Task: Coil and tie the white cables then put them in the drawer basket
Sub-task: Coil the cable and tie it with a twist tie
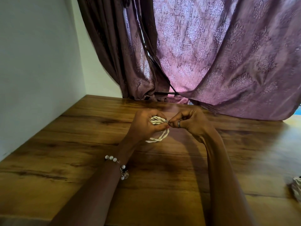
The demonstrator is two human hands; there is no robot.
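A coiled white cable (157, 138) is held above the wooden table (65, 144), near its middle. My left hand (145, 126) grips the upper part of the coil, fingers curled round its loops, while the lower loops hang below the palm. My right hand (190, 123), a ring on one finger, pinches something small at the coil's right side, where the loops bunch together. What it pinches is too small to tell. The drawer basket is not in view.
A patterned purple curtain (228, 62) hangs over the table's far edge. A white wall (40, 62) borders the table on the left. A crumpled white object (296, 190) lies at the right edge of the table.
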